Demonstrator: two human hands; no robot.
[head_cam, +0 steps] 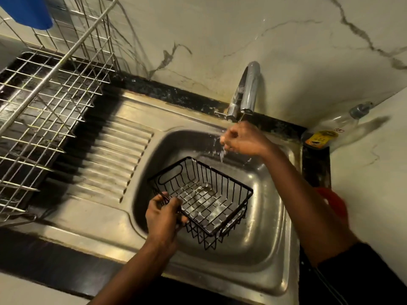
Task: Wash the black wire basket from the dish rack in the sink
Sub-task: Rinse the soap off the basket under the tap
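Black wire basket [204, 198] is inside the steel sink [253, 252] bowl, held tilted, open side up, one handle cut-out facing the sink's left wall. White suds or water show on the basket's bottom grid. Left hand [164, 213] grips the basket at its near-left corner on the sink's front-left side, fingers curled round the rim wires and thumb on top. Right hand [240, 139] is at the back of the sink, right under the spout of the chrome faucet [247, 91]. Its fingers are curled in toward the palm and nothing is visible in it. A thin stream of water hits it and drips off into the sink. The right hand is apart from the basket, not touching it. The ribbed drainboard [114, 159] lies left of the sink, and further left sits a steel wire dish rack [44, 102] with a blue item [28, 12] at its far end, only partly in view. A clear plastic bottle [330, 130] with a yellow label lies at the back-right corner of the sink, on the black worktop [317, 168] strip. Right of the sink is something red [333, 203], mostly hidden by the right arm, can't tell what. A marble-pattern wall [242, 29] stands behind the sink.
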